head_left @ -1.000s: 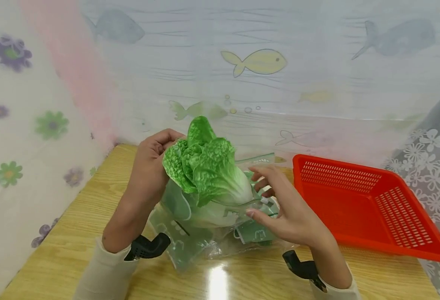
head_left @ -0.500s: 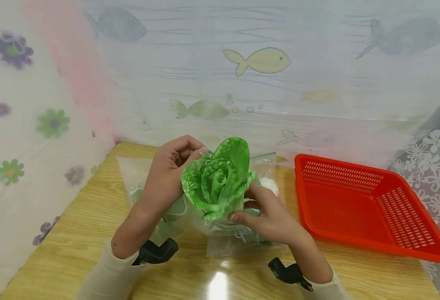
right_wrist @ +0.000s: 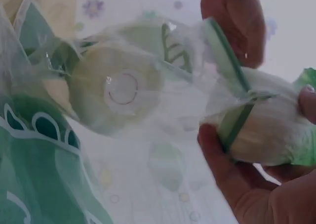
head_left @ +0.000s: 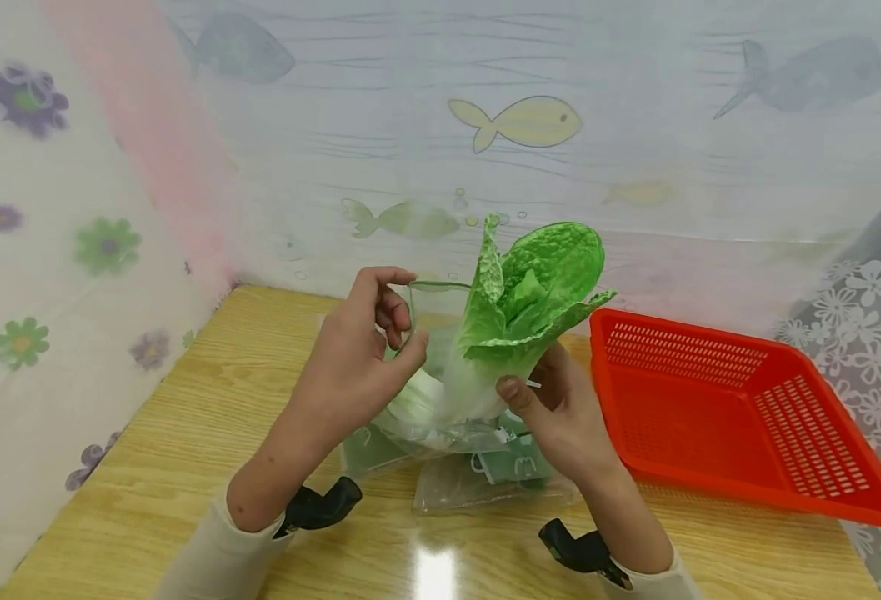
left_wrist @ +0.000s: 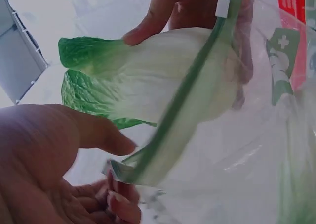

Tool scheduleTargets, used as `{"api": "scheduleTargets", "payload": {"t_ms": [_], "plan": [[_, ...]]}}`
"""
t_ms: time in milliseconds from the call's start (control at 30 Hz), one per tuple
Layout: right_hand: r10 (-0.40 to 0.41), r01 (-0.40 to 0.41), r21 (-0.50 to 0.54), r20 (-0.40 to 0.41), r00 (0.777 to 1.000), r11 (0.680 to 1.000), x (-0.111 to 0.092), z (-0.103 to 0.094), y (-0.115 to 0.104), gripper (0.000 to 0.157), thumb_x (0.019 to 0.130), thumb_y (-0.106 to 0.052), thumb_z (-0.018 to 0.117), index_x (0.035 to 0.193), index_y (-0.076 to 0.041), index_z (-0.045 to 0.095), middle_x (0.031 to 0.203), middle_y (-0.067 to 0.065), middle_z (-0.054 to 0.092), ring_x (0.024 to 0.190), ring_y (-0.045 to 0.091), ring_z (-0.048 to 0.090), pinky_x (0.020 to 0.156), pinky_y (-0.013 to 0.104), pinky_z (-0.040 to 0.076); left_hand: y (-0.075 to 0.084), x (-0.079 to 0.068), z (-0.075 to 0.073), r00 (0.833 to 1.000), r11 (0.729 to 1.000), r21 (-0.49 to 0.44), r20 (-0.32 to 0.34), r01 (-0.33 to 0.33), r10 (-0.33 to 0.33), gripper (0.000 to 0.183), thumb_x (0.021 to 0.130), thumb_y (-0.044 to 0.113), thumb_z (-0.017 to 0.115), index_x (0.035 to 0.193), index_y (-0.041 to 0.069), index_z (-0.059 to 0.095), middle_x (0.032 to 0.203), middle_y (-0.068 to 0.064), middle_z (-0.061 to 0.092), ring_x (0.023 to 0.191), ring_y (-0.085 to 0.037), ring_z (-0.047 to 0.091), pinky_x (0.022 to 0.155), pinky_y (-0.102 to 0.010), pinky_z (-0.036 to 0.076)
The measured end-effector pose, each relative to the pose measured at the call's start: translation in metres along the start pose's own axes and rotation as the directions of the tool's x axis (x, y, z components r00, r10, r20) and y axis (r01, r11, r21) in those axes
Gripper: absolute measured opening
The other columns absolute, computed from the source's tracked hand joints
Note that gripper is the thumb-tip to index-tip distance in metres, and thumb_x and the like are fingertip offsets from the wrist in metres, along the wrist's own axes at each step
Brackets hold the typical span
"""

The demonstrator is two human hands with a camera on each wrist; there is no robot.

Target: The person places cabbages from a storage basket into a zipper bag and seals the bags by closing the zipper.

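A head of leafy cabbage [head_left: 533,292] with green leaves and a pale base stands tilted in the head view. My right hand [head_left: 571,417] grips its lower part, thumb in front. The pale base lies inside the mouth of a clear zip bag [left_wrist: 247,150], while the leaves stick out. My left hand [head_left: 365,358] pinches the mouth's left corner between thumb and fingers. A white slider [left_wrist: 223,8] sits on the green zip strip near the right hand. Inside the bag, another pale vegetable [right_wrist: 122,88] shows its round base in the right wrist view.
A red plastic basket [head_left: 688,417] with perforated sides stands to the right of my right hand. Under the hands, several green-printed plastic bags [head_left: 511,462] lie on the wooden table [head_left: 185,400]. A patterned curtain [head_left: 380,167] hangs behind.
The cabbage has swung rightward and now leans up and right. My right hand, loosely spread beside it at first, now grips it. My left hand has moved right, holding the bag's edge.
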State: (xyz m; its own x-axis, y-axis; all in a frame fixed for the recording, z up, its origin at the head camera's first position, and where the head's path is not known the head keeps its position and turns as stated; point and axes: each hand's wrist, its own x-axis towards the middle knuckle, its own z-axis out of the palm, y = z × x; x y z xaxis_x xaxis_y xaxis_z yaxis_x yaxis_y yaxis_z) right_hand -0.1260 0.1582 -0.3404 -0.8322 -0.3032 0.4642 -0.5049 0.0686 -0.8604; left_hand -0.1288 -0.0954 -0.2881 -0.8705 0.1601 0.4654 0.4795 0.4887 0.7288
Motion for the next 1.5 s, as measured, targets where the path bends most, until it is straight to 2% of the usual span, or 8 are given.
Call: {"api": "scheduleTargets", "payload": {"t_ms": [133, 233, 333, 467, 700, 1067, 1300, 1500], "plan": [[0.005, -0.006, -0.030, -0.036, 0.999, 1.000, 0.001, -0.001, -0.001, 0.057, 0.103, -0.009, 0.070, 0.155, -0.010, 0.049, 0.138, 0.007, 0.063, 0.116, 0.024, 0.068, 0.087, 0.030, 0.061, 0.001, -0.006, 0.000, 0.989, 0.964, 0.232, 0.042, 0.129, -0.142, 0.069, 0.098, 0.020, 0.077, 0.152, 0.002, 0.038, 0.102, -0.006, 0.060, 0.073, -0.019, 0.055, 0.066, -0.036, 0.047], [0.013, -0.015, -0.020, -0.051, 0.999, 1.000, 0.002, -0.001, -0.003, 0.056, 0.105, -0.013, 0.068, 0.156, -0.011, 0.046, 0.141, 0.010, 0.060, 0.120, 0.026, 0.066, 0.089, 0.030, 0.061, 0.000, -0.008, 0.001, 0.978, 0.948, 0.293, 0.124, 0.126, -0.168, 0.065, 0.102, 0.018, 0.072, 0.153, -0.001, 0.036, 0.087, -0.005, 0.062, 0.059, -0.017, 0.052, 0.058, -0.034, 0.046], [0.036, -0.037, -0.024, -0.043, 0.998, 0.999, 0.003, 0.000, -0.004, 0.059, 0.106, -0.015, 0.067, 0.160, -0.018, 0.043, 0.149, 0.006, 0.053, 0.130, 0.026, 0.061, 0.094, 0.032, 0.059, 0.000, -0.006, 0.003, 0.977, 0.979, 0.197, 0.196, 0.050, -0.089, 0.049, 0.104, 0.007, 0.061, 0.149, 0.000, 0.042, 0.074, 0.002, 0.055, 0.053, -0.012, 0.044, 0.055, -0.031, 0.042], [0.059, -0.060, -0.079, -0.013, 0.998, 0.995, 0.002, 0.003, -0.005, 0.060, 0.103, -0.015, 0.070, 0.159, -0.024, 0.047, 0.151, 0.001, 0.043, 0.138, 0.025, 0.053, 0.099, 0.042, 0.058, -0.001, -0.002, 0.006, 0.983, 0.999, 0.037, 0.185, -0.016, 0.009, 0.044, 0.099, 0.001, 0.052, 0.142, 0.008, 0.050, 0.075, 0.002, 0.047, 0.057, -0.012, 0.039, 0.061, -0.032, 0.040], [0.141, -0.145, -0.112, -0.041, 0.989, 0.983, 0.001, 0.013, -0.004, 0.046, 0.100, -0.028, 0.077, 0.143, -0.017, 0.064, 0.142, 0.001, 0.032, 0.123, 0.025, 0.054, 0.094, 0.041, 0.059, -0.002, 0.001, 0.009, 0.991, 0.984, -0.178, 0.132, 0.014, 0.009, 0.044, 0.104, -0.001, 0.048, 0.146, 0.009, 0.048, 0.077, -0.005, 0.044, 0.061, -0.019, 0.048, 0.065, -0.034, 0.046], [-0.019, 0.019, 0.001, -0.007, 1.000, 1.000, 0.004, 0.015, -0.005, 0.055, 0.091, 0.001, 0.073, 0.145, -0.006, 0.060, 0.138, 0.007, 0.064, 0.125, 0.028, 0.064, 0.108, 0.035, 0.053, -0.013, 0.007, -0.011, 0.975, 0.984, 0.064, 0.138, 0.169, -0.176, 0.047, 0.102, 0.018, 0.062, 0.147, 0.013, 0.051, 0.067, 0.000, 0.054, 0.051, -0.019, 0.044, 0.057, -0.037, 0.042], [-0.153, 0.164, -0.052, 0.173, 0.973, 0.985, 0.004, 0.014, -0.002, 0.056, 0.082, -0.003, 0.071, 0.138, -0.005, 0.064, 0.128, 0.010, 0.070, 0.115, 0.027, 0.069, 0.102, 0.039, 0.057, -0.029, 0.017, -0.021, 0.972, 0.989, 0.045, 0.184, 0.143, -0.149, 0.051, 0.101, 0.006, 0.061, 0.150, 0.015, 0.054, 0.104, -0.007, 0.060, 0.071, -0.022, 0.055, 0.068, -0.040, 0.046], [-0.130, 0.201, -0.291, 0.245, 0.961, 0.935, -0.001, 0.011, -0.004, 0.050, 0.086, -0.015, 0.074, 0.134, -0.013, 0.062, 0.119, -0.001, 0.068, 0.106, 0.016, 0.066, 0.092, 0.037, 0.058, -0.037, 0.016, -0.022, 0.985, 1.000, 0.029, 0.172, -0.012, 0.007, 0.069, 0.071, -0.031, 0.061, 0.131, 0.003, 0.067, 0.106, -0.012, 0.072, 0.100, -0.031, 0.069, 0.107, -0.052, 0.052]]}}
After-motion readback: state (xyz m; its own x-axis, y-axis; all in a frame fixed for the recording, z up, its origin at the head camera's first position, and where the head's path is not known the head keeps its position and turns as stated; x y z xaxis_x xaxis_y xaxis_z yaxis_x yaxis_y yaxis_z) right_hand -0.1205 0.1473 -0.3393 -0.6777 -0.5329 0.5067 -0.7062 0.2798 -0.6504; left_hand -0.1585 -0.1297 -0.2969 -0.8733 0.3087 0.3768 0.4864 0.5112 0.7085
